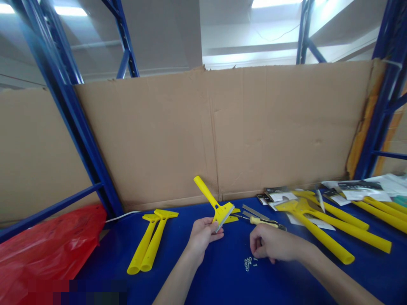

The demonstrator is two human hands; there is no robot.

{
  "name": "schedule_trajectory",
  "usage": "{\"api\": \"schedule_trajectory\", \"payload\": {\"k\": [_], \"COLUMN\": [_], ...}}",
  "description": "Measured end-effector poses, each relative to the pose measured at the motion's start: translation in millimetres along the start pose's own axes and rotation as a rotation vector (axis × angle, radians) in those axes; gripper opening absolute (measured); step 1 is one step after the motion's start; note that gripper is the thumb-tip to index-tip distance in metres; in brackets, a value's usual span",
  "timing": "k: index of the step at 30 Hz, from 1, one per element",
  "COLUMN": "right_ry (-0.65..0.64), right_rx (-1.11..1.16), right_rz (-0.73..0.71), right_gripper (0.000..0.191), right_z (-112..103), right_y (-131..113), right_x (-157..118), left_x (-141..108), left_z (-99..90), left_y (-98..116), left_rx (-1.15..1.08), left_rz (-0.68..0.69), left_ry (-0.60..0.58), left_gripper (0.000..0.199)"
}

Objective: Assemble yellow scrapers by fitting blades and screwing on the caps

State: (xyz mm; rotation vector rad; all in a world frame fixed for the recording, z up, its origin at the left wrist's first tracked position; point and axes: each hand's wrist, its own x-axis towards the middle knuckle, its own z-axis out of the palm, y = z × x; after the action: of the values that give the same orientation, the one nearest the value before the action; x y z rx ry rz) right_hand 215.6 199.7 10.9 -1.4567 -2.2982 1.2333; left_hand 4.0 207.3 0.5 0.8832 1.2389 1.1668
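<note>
My left hand [201, 238] is closed on the head of a yellow scraper [221, 212], its handle tilted up to the left and a metal strip along its right edge. Low over the blue table, my right hand [273, 242] has its fingers curled and pinched; whatever is in them is hidden. Just beside those fingertips lie several small metal pieces [247, 264], some ring-shaped. Behind the right hand rests a screwdriver [263, 220] with a pale and dark handle, near thin metal strips [254, 211]. Yellow scraper pieces [232, 218] show partly behind the held scraper.
Two yellow scraper handles [154, 239] lie at left. Several long yellow scrapers [330, 224] and packaged items [282, 195] crowd the right. A red plastic bag [54, 237] sits far left. Cardboard [165, 140] walls off the back between blue posts [84, 140].
</note>
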Motion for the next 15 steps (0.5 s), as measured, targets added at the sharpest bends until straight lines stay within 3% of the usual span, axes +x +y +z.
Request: {"api": "schedule_trajectory", "payload": {"k": [10, 15], "right_ry": [-0.027, -0.012], "right_rx": [-0.008, -0.078], "right_rz": [-0.003, -0.001], "right_gripper": [0.02, 0.013], "right_z": [-4, 1], "right_y": [-11, -14], "right_x": [-8, -10], "left_x": [0, -3], "left_z": [1.7, 2.2], "left_y": [0, 2], "left_rx": [-0.012, -0.012], "left_rz": [-0.005, 0.005], "left_ry": [0.003, 0.006], "left_gripper": [0.008, 0.008]}}
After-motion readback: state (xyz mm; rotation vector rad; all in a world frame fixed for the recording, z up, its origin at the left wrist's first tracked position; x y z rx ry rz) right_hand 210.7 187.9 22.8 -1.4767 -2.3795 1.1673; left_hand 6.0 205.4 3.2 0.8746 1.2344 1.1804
